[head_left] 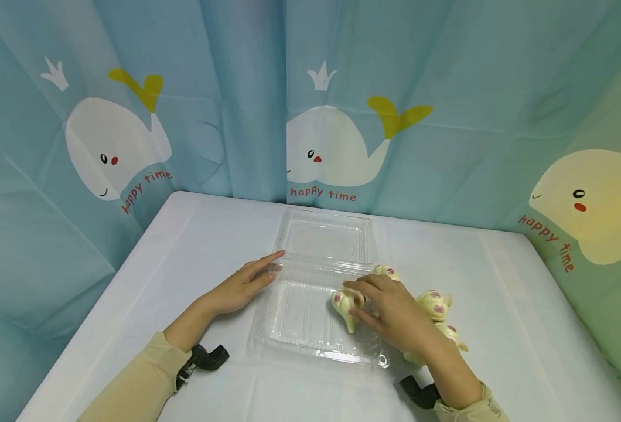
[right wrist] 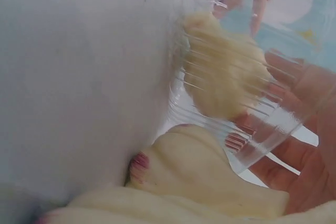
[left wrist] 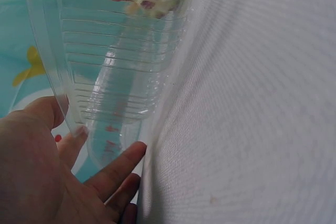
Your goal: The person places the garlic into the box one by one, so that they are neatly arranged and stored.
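Note:
A clear plastic clamshell box [head_left: 294,349] lies with its lid [head_left: 284,231] folded back toward the curtain. Inside its base is a cream garlic bulb [head_left: 342,302] with purple-pink patches and a tapering stem. Curved around that bulb, the fingers and thumb of my right hand [head_left: 402,310] hold it low in the box. My left hand [head_left: 239,287] is at the box's left edge, fingers extended and touching the rim near the hinge. More garlic bulbs [head_left: 433,306] lie to the right of the box, partly hidden by my right hand; one [right wrist: 194,169] shows close in the right wrist view.
A white cloth [head_left: 200,234] covers the table. Blue curtains [head_left: 247,117] with printed whales stand behind it and along its sides. Black camera mounts sit on both wrists, the left mount [head_left: 205,357] beside the sleeve.

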A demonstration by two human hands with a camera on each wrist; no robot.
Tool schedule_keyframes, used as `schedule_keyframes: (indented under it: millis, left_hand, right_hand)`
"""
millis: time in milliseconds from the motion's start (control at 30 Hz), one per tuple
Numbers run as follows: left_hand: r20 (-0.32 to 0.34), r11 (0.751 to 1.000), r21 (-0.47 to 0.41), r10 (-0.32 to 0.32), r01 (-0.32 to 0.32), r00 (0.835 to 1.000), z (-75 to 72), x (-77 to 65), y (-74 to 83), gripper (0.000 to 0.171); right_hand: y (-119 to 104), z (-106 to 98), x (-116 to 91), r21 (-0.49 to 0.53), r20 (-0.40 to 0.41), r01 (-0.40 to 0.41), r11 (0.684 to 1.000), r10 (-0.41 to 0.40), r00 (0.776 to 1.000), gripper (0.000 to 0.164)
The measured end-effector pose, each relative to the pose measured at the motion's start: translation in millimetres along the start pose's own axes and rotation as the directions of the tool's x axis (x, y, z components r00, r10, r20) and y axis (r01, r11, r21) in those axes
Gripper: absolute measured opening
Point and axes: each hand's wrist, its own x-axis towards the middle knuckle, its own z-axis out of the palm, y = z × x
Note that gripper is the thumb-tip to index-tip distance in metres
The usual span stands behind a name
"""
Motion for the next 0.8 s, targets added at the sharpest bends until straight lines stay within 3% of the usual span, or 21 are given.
schedule_keyframes:
  millis: [800]
  left_hand:
    - [-0.01, 1.0, 0.018, -0.006, 0.006, 1.0, -0.2, -1.3, 2.8, 0.052]
  right_hand:
    - [17.7, -25.6, -4.6, 0.07, -0.073, -0.063, 0.996, 0.069, 0.995, 0.052]
